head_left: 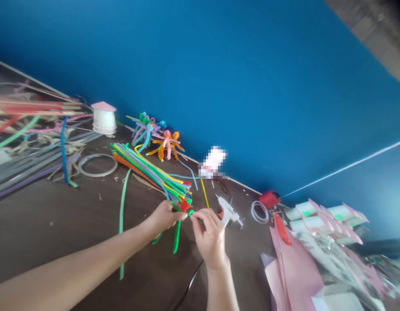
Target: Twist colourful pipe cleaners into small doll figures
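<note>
My left hand (165, 219) pinches a green pipe cleaner figure (177, 238) whose fuzzy limbs hang below the fingers. A red piece (185, 204) shows at its top, partly covered by the fingers. Close beside it, my right hand (208, 231) has thumb and forefinger closed on a small green curl (190, 213) of the same figure. Just beyond both hands lies a bundle of many-coloured pipe cleaners (151, 168). A white glue gun (230, 211) rests on the table to the right of my right hand.
Finished-looking pipe cleaner figures (167, 142) stand by the blue wall, near a white pot with a pink lid (104, 119). Tape rolls (97, 165) and loose strips lie left. Pink sheets (295, 268) and red-handled scissors (282, 229) are at right. A black cord (190, 283) crosses the front.
</note>
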The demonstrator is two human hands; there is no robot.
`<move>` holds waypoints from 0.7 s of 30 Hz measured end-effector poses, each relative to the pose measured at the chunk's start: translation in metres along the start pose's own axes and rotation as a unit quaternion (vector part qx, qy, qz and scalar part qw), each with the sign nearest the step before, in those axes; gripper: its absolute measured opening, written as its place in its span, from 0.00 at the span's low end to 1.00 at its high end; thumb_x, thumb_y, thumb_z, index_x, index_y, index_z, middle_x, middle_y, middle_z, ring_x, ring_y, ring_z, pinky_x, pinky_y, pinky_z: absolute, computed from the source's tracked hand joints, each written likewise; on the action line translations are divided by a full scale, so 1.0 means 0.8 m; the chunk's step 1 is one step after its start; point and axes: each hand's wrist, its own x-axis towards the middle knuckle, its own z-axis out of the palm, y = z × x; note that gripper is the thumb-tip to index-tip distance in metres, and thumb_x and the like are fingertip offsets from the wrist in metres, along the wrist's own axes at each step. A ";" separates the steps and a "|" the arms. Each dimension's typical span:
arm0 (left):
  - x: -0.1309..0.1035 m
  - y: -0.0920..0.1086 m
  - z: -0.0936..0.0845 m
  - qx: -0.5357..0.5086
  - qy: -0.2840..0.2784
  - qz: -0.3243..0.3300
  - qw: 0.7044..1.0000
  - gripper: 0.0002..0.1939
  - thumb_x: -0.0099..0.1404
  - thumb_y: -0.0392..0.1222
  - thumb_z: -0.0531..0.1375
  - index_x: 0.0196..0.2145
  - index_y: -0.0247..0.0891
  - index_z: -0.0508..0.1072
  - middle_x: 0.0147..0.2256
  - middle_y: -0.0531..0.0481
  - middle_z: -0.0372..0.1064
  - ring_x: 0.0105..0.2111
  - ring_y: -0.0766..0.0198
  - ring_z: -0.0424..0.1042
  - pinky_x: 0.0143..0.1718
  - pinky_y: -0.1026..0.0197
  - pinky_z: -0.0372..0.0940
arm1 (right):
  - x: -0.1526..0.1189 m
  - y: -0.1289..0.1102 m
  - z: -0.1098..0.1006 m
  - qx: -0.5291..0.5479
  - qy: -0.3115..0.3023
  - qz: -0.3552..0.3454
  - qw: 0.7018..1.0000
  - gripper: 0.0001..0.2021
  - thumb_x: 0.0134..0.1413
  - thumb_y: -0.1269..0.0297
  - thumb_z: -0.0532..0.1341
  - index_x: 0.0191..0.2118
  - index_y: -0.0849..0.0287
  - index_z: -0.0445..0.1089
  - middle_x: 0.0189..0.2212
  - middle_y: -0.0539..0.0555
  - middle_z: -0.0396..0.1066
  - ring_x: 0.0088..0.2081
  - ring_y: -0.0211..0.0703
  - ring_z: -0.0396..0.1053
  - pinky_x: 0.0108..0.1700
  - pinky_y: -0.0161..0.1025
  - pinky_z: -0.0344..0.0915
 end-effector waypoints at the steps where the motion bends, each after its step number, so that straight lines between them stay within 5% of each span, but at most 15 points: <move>1: 0.001 -0.001 0.000 -0.011 0.017 0.001 1.000 0.10 0.45 0.41 0.59 0.15 0.35 0.62 0.09 0.61 0.48 0.11 0.76 0.47 0.13 0.69 0.40 | 0.000 -0.006 0.002 0.016 -0.013 -0.004 1.000 0.09 0.53 0.72 0.51 0.35 0.57 0.67 0.29 0.54 0.68 0.32 0.40 0.67 0.35 0.37 0.63; 6: 0.006 0.003 -0.006 -0.133 0.048 -0.011 0.990 0.13 0.44 0.45 0.62 0.17 0.33 0.65 0.11 0.59 0.52 0.12 0.76 0.48 0.13 0.69 0.42 | 0.000 -0.022 0.014 0.062 -0.096 -0.011 0.993 0.14 0.53 0.73 0.49 0.43 0.55 0.65 0.33 0.53 0.70 0.35 0.40 0.69 0.38 0.35 0.63; 12: 0.011 0.011 -0.015 -0.243 0.011 -0.082 0.967 0.08 0.42 0.39 0.62 0.18 0.32 0.66 0.13 0.59 0.54 0.13 0.76 0.50 0.12 0.72 0.41 | -0.005 0.003 0.025 0.083 -0.077 0.107 0.988 0.09 0.49 0.73 0.51 0.38 0.59 0.63 0.25 0.50 0.68 0.27 0.37 0.68 0.30 0.31 0.62; 17: 0.011 0.006 -0.015 -0.224 -0.003 -0.114 0.968 0.08 0.43 0.39 0.62 0.18 0.32 0.67 0.13 0.58 0.55 0.13 0.76 0.49 0.13 0.71 0.40 | -0.005 0.021 0.026 0.056 -0.064 0.133 0.988 0.09 0.47 0.74 0.51 0.32 0.57 0.67 0.23 0.48 0.69 0.25 0.37 0.67 0.28 0.31 0.60; 21: 0.006 0.009 -0.012 -0.180 -0.016 -0.080 0.980 0.08 0.42 0.39 0.62 0.19 0.32 0.68 0.15 0.57 0.59 0.14 0.75 0.51 0.13 0.70 0.41 | -0.007 0.030 0.028 0.019 -0.031 0.165 0.986 0.08 0.44 0.74 0.53 0.30 0.57 0.67 0.23 0.49 0.70 0.26 0.39 0.68 0.29 0.32 0.60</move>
